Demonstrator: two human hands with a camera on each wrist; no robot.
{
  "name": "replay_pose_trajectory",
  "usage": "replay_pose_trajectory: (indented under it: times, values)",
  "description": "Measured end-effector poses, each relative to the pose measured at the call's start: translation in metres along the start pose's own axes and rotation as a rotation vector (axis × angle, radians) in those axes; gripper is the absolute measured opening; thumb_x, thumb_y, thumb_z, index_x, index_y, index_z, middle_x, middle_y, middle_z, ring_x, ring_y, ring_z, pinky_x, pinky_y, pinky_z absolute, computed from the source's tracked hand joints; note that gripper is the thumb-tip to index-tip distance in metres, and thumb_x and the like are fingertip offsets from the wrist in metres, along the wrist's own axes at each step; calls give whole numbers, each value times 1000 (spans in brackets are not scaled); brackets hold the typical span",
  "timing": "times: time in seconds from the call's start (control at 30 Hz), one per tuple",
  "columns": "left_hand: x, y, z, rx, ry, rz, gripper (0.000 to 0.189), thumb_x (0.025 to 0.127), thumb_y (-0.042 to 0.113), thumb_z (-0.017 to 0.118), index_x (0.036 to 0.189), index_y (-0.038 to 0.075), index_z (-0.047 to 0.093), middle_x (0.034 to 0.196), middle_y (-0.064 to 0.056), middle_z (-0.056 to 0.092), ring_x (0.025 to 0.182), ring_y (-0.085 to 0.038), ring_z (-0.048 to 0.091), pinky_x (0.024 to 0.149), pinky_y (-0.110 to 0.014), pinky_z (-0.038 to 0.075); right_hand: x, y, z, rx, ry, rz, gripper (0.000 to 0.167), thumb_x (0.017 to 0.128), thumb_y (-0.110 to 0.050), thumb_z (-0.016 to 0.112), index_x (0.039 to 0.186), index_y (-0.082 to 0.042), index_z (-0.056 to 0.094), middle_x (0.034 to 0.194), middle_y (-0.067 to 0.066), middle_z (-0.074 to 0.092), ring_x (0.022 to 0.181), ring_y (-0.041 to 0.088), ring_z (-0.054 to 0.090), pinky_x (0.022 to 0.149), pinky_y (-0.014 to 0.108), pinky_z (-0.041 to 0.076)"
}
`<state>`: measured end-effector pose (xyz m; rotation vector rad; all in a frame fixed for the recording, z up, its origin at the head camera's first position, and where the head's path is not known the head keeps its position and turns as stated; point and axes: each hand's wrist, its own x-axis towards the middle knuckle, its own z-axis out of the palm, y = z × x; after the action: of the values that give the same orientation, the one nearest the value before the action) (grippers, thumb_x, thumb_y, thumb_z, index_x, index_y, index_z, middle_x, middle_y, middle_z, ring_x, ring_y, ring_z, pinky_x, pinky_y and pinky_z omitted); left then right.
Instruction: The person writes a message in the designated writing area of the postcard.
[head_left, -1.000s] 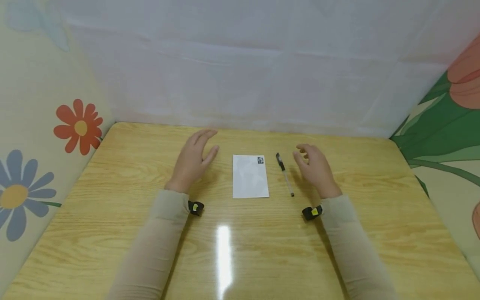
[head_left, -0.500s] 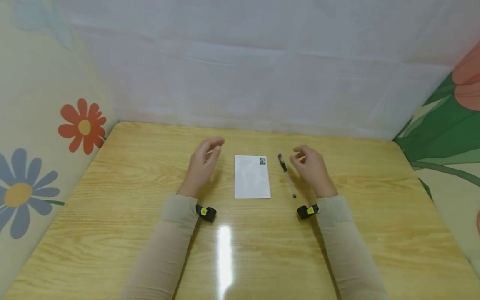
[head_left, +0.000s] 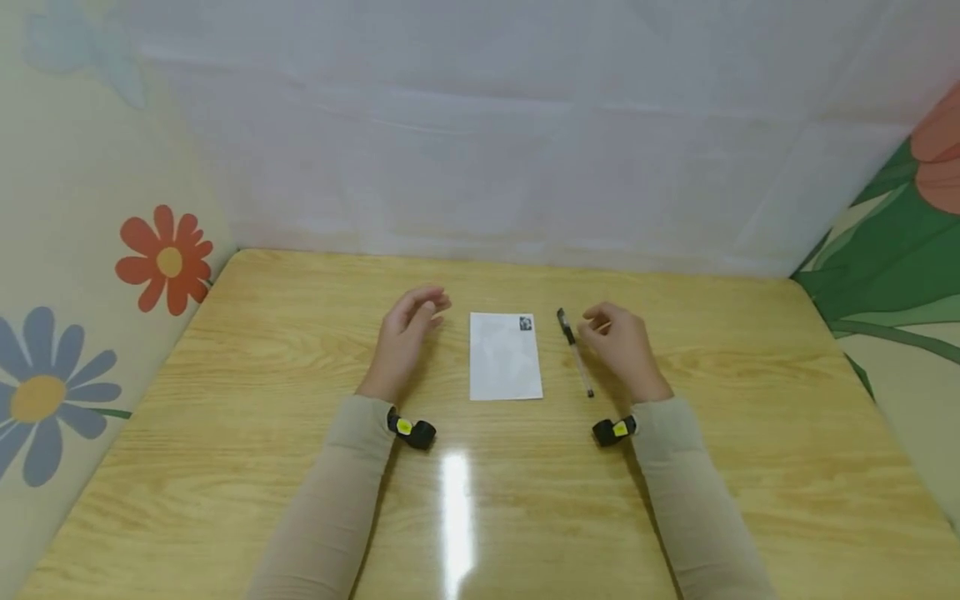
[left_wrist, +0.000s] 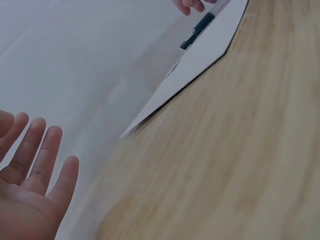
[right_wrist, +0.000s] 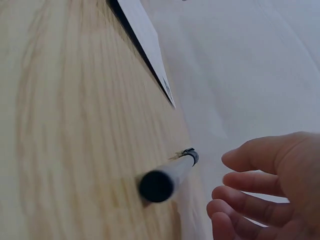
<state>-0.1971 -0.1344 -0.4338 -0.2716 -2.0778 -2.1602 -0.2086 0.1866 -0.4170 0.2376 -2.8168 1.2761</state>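
A white card or envelope with a small dark stamp-like picture in its top right corner lies flat between the two hands. To its right rests a clear-barrelled pen with a black cap, cap end away from the person. My left hand hovers left of the card, fingers relaxed and holding nothing; the left wrist view shows its fingers spread. Just right of the pen hangs my right hand, loosely curved. In the right wrist view its fingers are apart from the pen.
The wooden table ends at a white cloth backdrop. Flower-patterned panels stand at left and right. A bright reflection lies on the tabletop nearer the person. Black camera straps circle both wrists.
My left hand has moved right and slightly nearer the person, toward the card. The right hand has shifted slightly nearer the person, its fingers more curved. Card and pen lie as before.
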Motion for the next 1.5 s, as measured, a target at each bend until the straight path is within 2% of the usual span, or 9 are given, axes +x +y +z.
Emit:
replay_pose_trajectory:
  times: [0.17,0.33,0.6,0.83,1.17,1.5]
  values:
    - [-2,-4,-2,-23,6,-18,35,109,11,45,136,-10,52,134,-29,57,121,-20,60,108,-43,46,0,2,1,-16,-19,32,28,97,-12,66,117,7,67,101,21,68,90,34,66,76,42,56]
    - [-3,-8,-2,-18,-15,-32,36,109,12,45,136,-11,51,133,-28,57,121,-20,60,108,-42,46,-1,0,1,-26,-33,58,28,94,-12,66,114,8,68,100,22,68,90,34,65,78,43,55]
    - [-3,-9,-3,1,-9,-45,36,109,13,46,136,-9,53,131,-27,59,120,-19,61,108,-40,47,0,-5,6,-17,-107,114,33,94,-16,69,118,7,67,100,18,67,89,29,63,78,39,55]
    - [-2,-11,-4,10,-24,-57,36,109,12,46,138,-9,52,130,-27,59,119,-19,61,107,-37,48,-1,-8,9,-14,-122,118,32,93,-12,71,117,9,66,95,17,68,84,27,63,78,39,56]
    - [-4,-11,-5,41,-57,-73,39,110,17,45,140,-6,53,133,-24,60,126,-29,58,107,-37,47,-2,-8,12,-19,-124,124,29,93,-11,72,115,8,67,93,16,70,80,25,65,74,37,56]
    - [-4,-9,-4,54,-61,-87,36,109,14,46,137,-6,56,134,-22,60,125,-29,59,107,-36,48,-1,-9,13,-43,-126,105,26,93,-8,70,113,8,69,92,16,70,79,24,64,71,34,55]
